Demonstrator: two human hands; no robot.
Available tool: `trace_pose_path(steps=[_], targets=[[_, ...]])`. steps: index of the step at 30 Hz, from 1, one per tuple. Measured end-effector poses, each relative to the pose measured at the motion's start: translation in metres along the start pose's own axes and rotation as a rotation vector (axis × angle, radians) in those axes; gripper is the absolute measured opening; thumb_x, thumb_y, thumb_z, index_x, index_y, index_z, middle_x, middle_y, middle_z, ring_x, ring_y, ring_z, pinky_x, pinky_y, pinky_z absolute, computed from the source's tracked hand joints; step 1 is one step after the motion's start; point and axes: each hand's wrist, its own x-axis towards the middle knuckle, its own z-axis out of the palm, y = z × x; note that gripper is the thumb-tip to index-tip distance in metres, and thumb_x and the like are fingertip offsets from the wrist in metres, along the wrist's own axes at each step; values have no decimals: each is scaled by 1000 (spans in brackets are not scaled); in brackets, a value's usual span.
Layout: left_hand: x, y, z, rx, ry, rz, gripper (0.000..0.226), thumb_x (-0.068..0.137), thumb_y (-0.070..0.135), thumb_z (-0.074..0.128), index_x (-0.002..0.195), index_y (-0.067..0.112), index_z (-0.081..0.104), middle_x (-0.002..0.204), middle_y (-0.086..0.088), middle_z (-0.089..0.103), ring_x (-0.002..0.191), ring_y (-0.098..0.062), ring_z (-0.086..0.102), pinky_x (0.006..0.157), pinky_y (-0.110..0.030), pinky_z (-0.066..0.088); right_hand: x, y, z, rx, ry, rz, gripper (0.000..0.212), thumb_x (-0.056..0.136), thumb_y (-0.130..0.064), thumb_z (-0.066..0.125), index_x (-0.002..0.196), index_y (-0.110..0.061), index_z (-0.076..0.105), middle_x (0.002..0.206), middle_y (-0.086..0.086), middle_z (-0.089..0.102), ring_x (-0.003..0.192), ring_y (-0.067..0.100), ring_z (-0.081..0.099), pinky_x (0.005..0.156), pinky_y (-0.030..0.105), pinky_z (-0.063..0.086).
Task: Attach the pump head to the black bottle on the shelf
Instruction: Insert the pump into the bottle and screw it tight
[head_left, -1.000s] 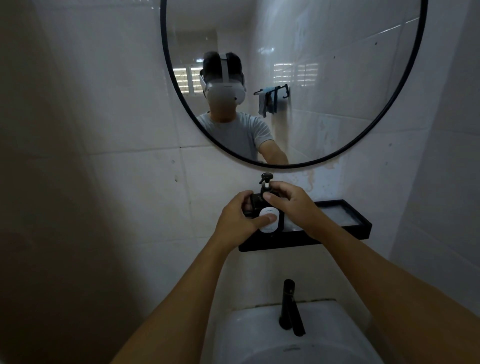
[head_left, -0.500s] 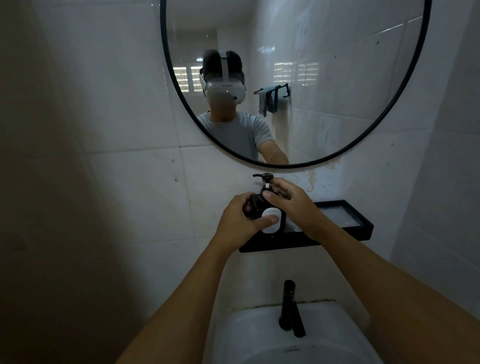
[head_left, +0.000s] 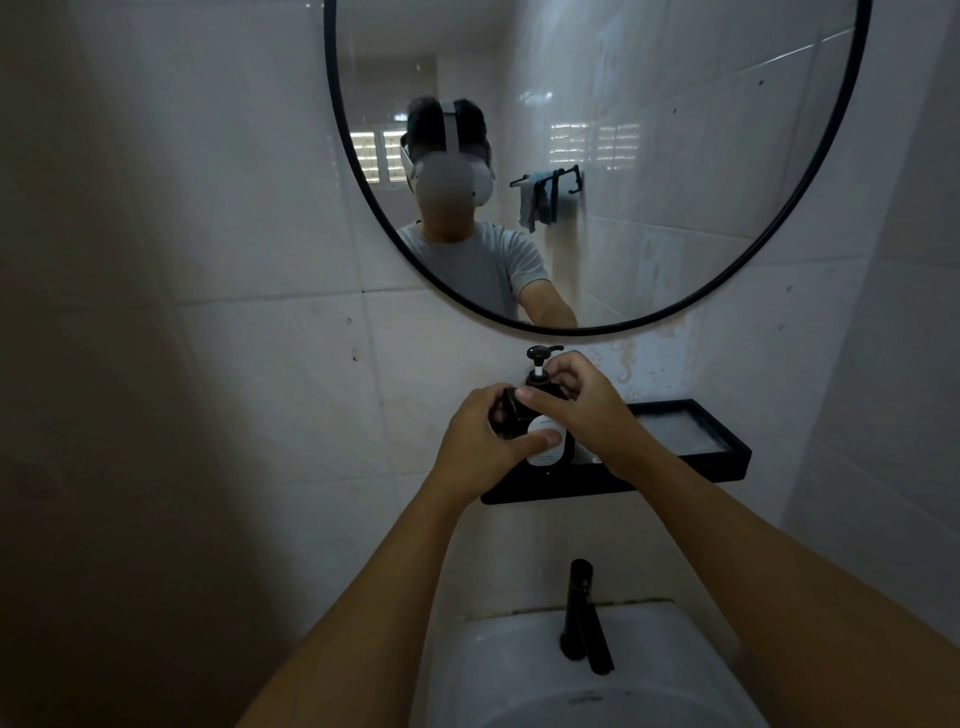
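Left hand (head_left: 480, 436) grips the black bottle (head_left: 545, 441) on the shelf (head_left: 691, 462); right hand (head_left: 582, 405) pinches the pump head (head_left: 540, 364). Mirror (head_left: 779, 234) at twelve o'clock, faucet (head_left: 582, 613) at six.

No text can be read anywhere. Just right of the frame's centre, the black bottle (head_left: 545, 441) carries a white oval label (head_left: 543, 439) with faint dark lines of print, too small and blurred to make out, partly covered by a thumb. A small dark mark on the sink (head_left: 519, 675) rim at bottom centre is also illegible.
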Motion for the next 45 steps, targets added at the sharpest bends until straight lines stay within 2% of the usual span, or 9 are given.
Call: trace_pose_path(steps=[3, 10, 15, 19, 23, 34, 39, 42, 45], targets=[[1, -1, 0, -9, 2, -18, 59, 72, 36, 88, 124, 25, 61, 115, 4, 65, 98, -4, 60, 80, -15, 49, 0, -1, -1, 29, -40, -8, 36, 87, -25, 71, 120, -12, 63, 117, 9, 70, 114, 19, 66, 101, 33, 51], [2, -2, 1, 12, 2, -36, 63, 71, 38, 88, 126, 22, 59, 117, 2, 65, 105, -14, 64, 86, -23, 54, -3, -6, -3, 77, -85, 17, 23, 96, -16, 59, 117, -12, 69, 105, 0, 73, 96, 8, 71, 83, 21, 56], [1, -1, 0, -12, 3, -30, 57, 71, 36, 88, 120, 24, 61, 117, 1, 66, 105, -15, 63, 85, -22, 53, 0, -3, 0, 0, -18, -9, 23, 90, -21, 69, 102, -2, 67, 94, 11, 71, 90, 18, 68, 86, 32, 55], [1, -1, 0, -21, 0, -27, 56, 71, 35, 88, 119, 25, 61, 117, 0, 66, 106, -16, 64, 88, -28, 55, -1, -2, 0, 32, -14, -4, 29, 88, -22, 71, 111, -5, 63, 108, 14, 72, 102, 21, 69, 91, 28, 55], [3, -3, 1, -5, 2, -39, 61, 71, 37, 88, 124, 21, 61, 116, 1, 66, 104, -14, 64, 83, -20, 53, -2, -3, -4, 104, -88, 16, 30, 94, -17, 62, 123, -10, 67, 116, 5, 71, 113, 18, 67, 98, 29, 53], [5, -3, -4, -17, -63, -30, 60, 71, 38, 87, 123, 21, 64, 117, 1, 66, 107, -17, 65, 92, -34, 57, -3, -4, -3, 26, -60, -20, 18, 93, -18, 64, 107, -10, 71, 105, 18, 73, 94, 18, 70, 89, 34, 58], [4, -3, -6, -17, -82, -11, 57, 72, 39, 85, 123, 24, 65, 118, 0, 65, 108, -18, 64, 96, -38, 56, 0, -1, -2, -37, -45, -38, 18, 90, -23, 68, 100, -7, 68, 92, 8, 71, 86, 15, 68, 84, 33, 56], [3, -1, -5, -23, -76, -6, 55, 74, 37, 85, 124, 26, 64, 118, 1, 64, 109, -17, 63, 95, -35, 56, 1, 2, 1, -60, 1, -27, 32, 84, -28, 74, 103, -4, 62, 99, 14, 69, 92, 23, 67, 87, 34, 56], [3, -2, -6, -15, -83, 9, 50, 76, 40, 82, 121, 27, 64, 119, 0, 64, 109, -17, 64, 95, -34, 55, 2, 2, -2, -48, -22, -49, 30, 86, -25, 73, 106, -5, 63, 98, 7, 69, 92, 15, 66, 86, 29, 53]])
